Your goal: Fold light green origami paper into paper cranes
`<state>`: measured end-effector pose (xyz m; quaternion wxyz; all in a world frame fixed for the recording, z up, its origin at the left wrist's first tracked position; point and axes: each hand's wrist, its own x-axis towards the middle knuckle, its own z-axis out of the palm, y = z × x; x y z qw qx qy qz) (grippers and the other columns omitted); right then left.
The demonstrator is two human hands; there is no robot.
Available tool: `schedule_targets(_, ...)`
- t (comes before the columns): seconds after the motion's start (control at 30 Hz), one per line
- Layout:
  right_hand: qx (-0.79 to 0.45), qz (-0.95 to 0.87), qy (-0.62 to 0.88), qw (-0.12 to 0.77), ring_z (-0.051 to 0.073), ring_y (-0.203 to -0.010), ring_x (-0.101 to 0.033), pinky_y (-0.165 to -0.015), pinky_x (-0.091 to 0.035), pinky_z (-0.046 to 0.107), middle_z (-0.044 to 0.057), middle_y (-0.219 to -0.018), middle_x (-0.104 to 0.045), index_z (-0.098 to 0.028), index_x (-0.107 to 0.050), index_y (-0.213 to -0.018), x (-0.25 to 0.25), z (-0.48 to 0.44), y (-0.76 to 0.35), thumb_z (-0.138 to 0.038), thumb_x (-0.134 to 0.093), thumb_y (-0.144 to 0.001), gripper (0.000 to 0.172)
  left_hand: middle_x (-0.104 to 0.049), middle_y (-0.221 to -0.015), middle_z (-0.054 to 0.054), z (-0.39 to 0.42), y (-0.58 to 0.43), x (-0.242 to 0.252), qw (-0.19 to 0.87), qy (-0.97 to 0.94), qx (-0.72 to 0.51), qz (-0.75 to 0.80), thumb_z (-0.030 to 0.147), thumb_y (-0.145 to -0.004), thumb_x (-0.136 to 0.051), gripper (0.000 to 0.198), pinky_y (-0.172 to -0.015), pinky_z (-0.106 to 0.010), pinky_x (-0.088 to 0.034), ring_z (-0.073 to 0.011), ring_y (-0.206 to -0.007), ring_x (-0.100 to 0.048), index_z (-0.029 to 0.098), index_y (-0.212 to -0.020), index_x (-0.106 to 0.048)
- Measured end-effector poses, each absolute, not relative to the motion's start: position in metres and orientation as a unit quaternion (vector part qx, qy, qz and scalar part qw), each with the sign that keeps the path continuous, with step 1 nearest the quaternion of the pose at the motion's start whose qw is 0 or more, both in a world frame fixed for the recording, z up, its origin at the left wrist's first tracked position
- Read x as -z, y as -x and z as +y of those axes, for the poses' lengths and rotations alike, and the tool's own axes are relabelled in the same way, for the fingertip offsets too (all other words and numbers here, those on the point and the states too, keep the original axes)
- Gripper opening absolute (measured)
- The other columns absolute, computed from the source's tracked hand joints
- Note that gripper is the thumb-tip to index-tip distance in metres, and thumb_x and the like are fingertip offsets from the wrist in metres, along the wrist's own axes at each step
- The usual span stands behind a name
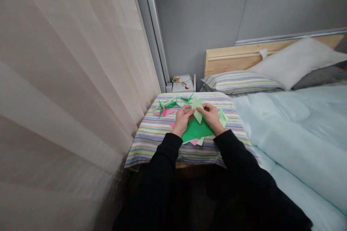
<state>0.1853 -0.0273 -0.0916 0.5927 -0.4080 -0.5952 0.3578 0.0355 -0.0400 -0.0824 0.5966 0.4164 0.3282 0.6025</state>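
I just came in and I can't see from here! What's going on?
A person is holding a folded pale green paper with their left hand and right hand. A dark green sheet lies under it. Green origami cranes and pink paper lie nearby on a striped cover.

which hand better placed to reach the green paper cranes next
Left, probably. The left hand sits nearest the green paper cranes, while the right hand is farther off, on the other side of the pale green folded paper that both hands hold.
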Motion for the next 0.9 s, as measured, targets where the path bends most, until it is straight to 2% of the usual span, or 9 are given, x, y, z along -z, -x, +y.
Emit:
schedule_targets(0.1, -0.371, -0.602, 0.421, 0.569, 0.014, -0.079, -0.066, -0.072, -0.058, 0.031, 0.002, -0.095, -0.069, -0.015, -0.068, -0.1, 0.0946, -0.0257, -0.1864, -0.038, -0.065, -0.099, 0.023, -0.072, -0.076, 0.0, -0.0369, -0.0343, 0.0842, 0.589, -0.401, -0.615, 0.336, 0.035, -0.06, -0.093, 0.047, -0.075, -0.031, -0.055, -0.017, -0.073, -0.07, 0.017, -0.094, -0.065)
schedule_targets(0.3, -0.38, -0.603, 0.425, 0.557, 0.019, -0.093, -0.069, -0.08, -0.061, 0.037, 0.006, -0.112, -0.07, -0.016, -0.067, -0.115, 0.0955, -0.0269, -0.1894, -0.038, -0.065, -0.099, 0.028, -0.076, -0.09, -0.008, -0.0442, -0.0362, 0.079, 0.624, -0.425, -0.567, 0.329, 0.028, -0.061, -0.093, 0.048, -0.077, -0.035, -0.059, -0.0218, -0.081, -0.073, 0.013, -0.099, -0.069)
schedule_targets(0.57, -0.397, -0.599, 0.396, 0.572, 0.023, -0.108, -0.067, -0.091, -0.059, 0.044, 0.01, -0.129, -0.065, -0.018, -0.063, -0.128, 0.0971, -0.0213, -0.1872, -0.037, -0.064, -0.1, 0.034, -0.075, -0.089, -0.005, -0.0431, -0.0362, 0.0779, 0.629, -0.398, -0.58, 0.33, 0.025, -0.078, -0.079, 0.036, -0.073, -0.031, -0.058, -0.0172, -0.073, -0.073, 0.017, -0.108, -0.062)
schedule_targets(0.67, -0.408, -0.6, 0.378, 0.575, 0.022, -0.104, -0.068, -0.088, -0.06, 0.042, 0.009, -0.124, -0.067, -0.016, -0.064, -0.125, 0.0967, -0.0215, -0.1853, -0.036, -0.064, -0.099, 0.032, -0.073, -0.084, -0.002, -0.0418, -0.0371, 0.0778, 0.623, -0.394, -0.593, 0.324, 0.021, -0.077, -0.075, 0.031, -0.063, -0.024, -0.052, -0.0125, -0.063, -0.067, 0.017, -0.105, -0.062)
schedule_targets(0.77, -0.417, -0.585, 0.363, 0.593, 0.019, -0.089, -0.07, -0.077, -0.06, 0.035, 0.005, -0.107, -0.07, -0.018, -0.065, -0.111, 0.0946, -0.0231, -0.1842, -0.039, -0.073, -0.091, 0.03, -0.069, -0.074, 0.001, -0.0413, -0.0374, 0.0776, 0.619, -0.391, -0.597, 0.327, 0.018, -0.075, -0.075, 0.025, -0.053, -0.021, -0.044, -0.0087, -0.054, -0.059, 0.015, -0.097, -0.064)
schedule_targets(0.83, -0.427, -0.569, 0.355, 0.607, 0.018, -0.079, -0.07, -0.068, -0.059, 0.031, 0.002, -0.098, -0.07, -0.022, -0.061, -0.109, 0.0921, -0.0253, -0.1833, -0.041, -0.079, -0.081, 0.039, -0.066, -0.069, 0.002, -0.0416, -0.0367, 0.0769, 0.622, -0.39, -0.593, 0.331, 0.018, -0.074, -0.075, 0.022, -0.05, -0.02, -0.04, -0.0073, -0.051, -0.055, 0.014, -0.093, -0.065)
schedule_targets(0.9, -0.439, -0.557, 0.348, 0.613, 0.017, -0.072, -0.071, -0.061, -0.057, 0.029, -0.001, -0.093, -0.07, -0.026, -0.054, -0.12, 0.0888, -0.0286, -0.182, -0.043, -0.079, -0.076, 0.053, -0.064, -0.066, 0.002, -0.0427, -0.0355, 0.0752, 0.63, -0.389, -0.584, 0.334, 0.017, -0.073, -0.075, 0.02, -0.049, -0.019, -0.038, -0.0059, -0.049, -0.051, 0.014, -0.09, -0.066)
